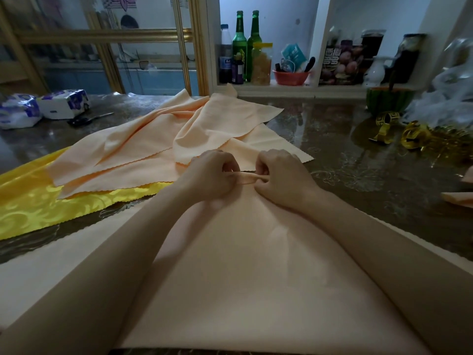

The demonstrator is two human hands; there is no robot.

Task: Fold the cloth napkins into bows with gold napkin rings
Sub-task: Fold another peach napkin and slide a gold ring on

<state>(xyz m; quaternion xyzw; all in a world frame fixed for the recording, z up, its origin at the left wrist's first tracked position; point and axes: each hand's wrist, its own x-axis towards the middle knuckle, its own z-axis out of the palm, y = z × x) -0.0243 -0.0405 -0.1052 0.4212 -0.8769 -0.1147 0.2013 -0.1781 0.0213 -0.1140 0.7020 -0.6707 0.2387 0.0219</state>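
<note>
A peach cloth napkin [256, 265] lies flat on the table between my forearms, reaching from the near edge to my hands. My left hand [212, 175] and my right hand [281, 175] sit side by side at its far edge, each pinching a narrow fold of the cloth [246, 178] between thumb and fingers. Gold napkin rings [414, 137] lie in a heap at the far right of the table, well apart from both hands. More peach napkins [179, 129] lie crumpled just beyond my hands.
A yellow patterned cloth [38, 201] lies at the left under the peach pile. Scissors [87, 119] and tissue packs [64, 103] rest at the far left. Green bottles [240, 44], jars and a red bowl [290, 77] fill the shelf behind. A watermelon half [384, 99] and plastic bags stand far right.
</note>
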